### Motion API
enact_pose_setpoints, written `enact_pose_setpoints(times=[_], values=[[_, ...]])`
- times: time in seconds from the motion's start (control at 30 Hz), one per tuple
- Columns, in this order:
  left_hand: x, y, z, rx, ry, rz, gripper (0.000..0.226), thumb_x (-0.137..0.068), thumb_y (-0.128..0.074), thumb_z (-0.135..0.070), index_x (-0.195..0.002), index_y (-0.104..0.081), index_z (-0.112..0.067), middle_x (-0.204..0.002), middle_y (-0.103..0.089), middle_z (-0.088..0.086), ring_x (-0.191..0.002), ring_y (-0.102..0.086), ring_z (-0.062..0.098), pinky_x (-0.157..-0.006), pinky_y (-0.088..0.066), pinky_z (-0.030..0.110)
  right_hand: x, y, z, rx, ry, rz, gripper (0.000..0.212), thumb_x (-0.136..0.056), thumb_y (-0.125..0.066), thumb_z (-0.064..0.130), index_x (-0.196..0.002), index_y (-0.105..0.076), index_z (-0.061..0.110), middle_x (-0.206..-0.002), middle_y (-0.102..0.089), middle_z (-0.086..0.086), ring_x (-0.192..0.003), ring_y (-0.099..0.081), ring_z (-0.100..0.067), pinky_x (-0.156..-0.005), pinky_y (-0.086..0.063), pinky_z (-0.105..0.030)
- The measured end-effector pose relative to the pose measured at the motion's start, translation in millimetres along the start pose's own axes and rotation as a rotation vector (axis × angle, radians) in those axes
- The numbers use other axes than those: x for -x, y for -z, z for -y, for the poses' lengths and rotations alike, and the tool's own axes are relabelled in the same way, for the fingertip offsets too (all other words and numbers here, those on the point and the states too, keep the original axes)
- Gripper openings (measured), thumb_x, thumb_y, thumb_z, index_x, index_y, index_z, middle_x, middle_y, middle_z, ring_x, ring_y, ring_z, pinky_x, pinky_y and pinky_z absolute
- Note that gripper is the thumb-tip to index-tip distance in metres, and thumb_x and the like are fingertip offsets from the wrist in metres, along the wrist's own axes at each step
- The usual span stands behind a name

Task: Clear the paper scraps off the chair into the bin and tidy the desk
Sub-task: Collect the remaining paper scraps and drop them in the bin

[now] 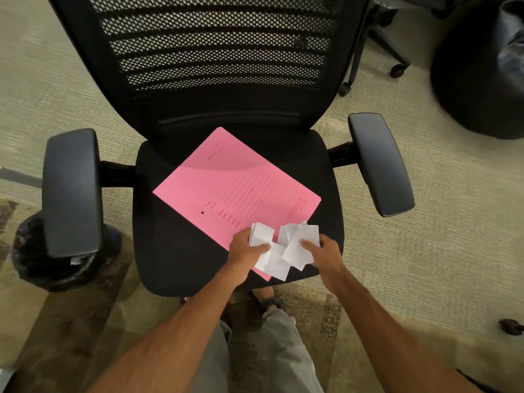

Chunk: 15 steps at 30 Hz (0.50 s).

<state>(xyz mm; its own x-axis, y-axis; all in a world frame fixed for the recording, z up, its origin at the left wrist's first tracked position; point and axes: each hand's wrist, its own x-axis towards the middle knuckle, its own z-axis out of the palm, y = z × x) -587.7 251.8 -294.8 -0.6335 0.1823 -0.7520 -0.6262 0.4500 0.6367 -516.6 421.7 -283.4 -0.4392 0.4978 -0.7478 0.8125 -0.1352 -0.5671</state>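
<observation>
White paper scraps (283, 248) heaped at 5 o'clock on the chair (175, 251) seat, near its front edge, overlapping the near corner of a pink folder (226, 182). Heap stretched roughly 9-to-3; folder's long axis running 10-to-4, print upside down. Bare black seat open at 7 and 8 o'clock. Left hand (246, 248) and right hand (323, 251) palm-down at either end of the heap, fingers curled onto the scraps, apparently pinching them, though fingertips partly hidden. Lined bin (34, 251) at 9 o'clock under the chair's armrest (72, 191), on carpet.
</observation>
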Motion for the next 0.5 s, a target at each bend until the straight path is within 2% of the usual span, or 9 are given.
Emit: enact_pose_setpoints(times=[0.1,0.3,0.37,0.43,0.5], values=[[-1.2,11.5,-2.9,0.059,-0.006,-0.009,0.032,-0.081,-0.075,-0.009,-0.104,-0.057,-0.02,-0.089,-0.059,-0.007,-0.082,-0.058,0.005,-0.056,-0.047,0.017,-2.7,0.5,9.7,-0.044,0.024,0.011,0.031,-0.086,-0.067,0.015,-0.113,-0.056,0.005,-0.108,-0.065,-0.016,-0.099,-0.064,-0.03,-0.087,-0.056,-0.051],[-2.8,35.2,-5.8,0.128,-0.009,-0.102,0.037,-0.081,-0.075,-0.008,-0.111,-0.057,-0.018,-0.099,-0.06,-0.001,-0.087,-0.058,0.008,-0.058,-0.049,0.017,-3.3,-18.9,37.9,-0.046,0.108,0.095,0.041,-0.086,-0.068,0.016,-0.122,-0.053,0.004,-0.112,-0.062,-0.012,-0.1,-0.062,-0.025,-0.075,-0.057,-0.036],[-0.7,45.1,-4.8,0.163,-0.004,-0.151,0.04,-0.08,-0.074,-0.007,-0.115,-0.057,-0.016,-0.103,-0.061,0.002,-0.091,-0.06,0.015,-0.063,-0.051,0.021,-1.1,-30.4,47.6,-0.041,0.141,0.156,0.04,-0.087,-0.068,0.015,-0.123,-0.052,0.006,-0.113,-0.061,-0.01,-0.098,-0.061,-0.021,-0.07,-0.056,-0.03],[1.1,54.0,-3.2,0.204,0.001,-0.195,0.042,-0.08,-0.074,-0.005,-0.118,-0.057,-0.014,-0.106,-0.061,0.005,-0.094,-0.06,0.018,-0.064,-0.052,0.024,-0.2,-41.3,55.9,-0.024,0.162,0.204,0.037,-0.087,-0.067,0.014,-0.121,-0.053,0.008,-0.113,-0.061,-0.008,-0.099,-0.06,-0.021,-0.068,-0.056,-0.03],[4.9,66.1,1.3,0.236,0.01,-0.246,0.042,-0.08,-0.074,-0.005,-0.117,-0.057,-0.014,-0.103,-0.061,0.003,-0.089,-0.059,0.016,-0.059,-0.049,0.021,1.7,-56.3,63.7,0.009,0.179,0.253,0.033,-0.087,-0.067,0.013,-0.117,-0.054,0.009,-0.112,-0.061,-0.008,-0.101,-0.06,-0.024,-0.071,-0.056,-0.034]])
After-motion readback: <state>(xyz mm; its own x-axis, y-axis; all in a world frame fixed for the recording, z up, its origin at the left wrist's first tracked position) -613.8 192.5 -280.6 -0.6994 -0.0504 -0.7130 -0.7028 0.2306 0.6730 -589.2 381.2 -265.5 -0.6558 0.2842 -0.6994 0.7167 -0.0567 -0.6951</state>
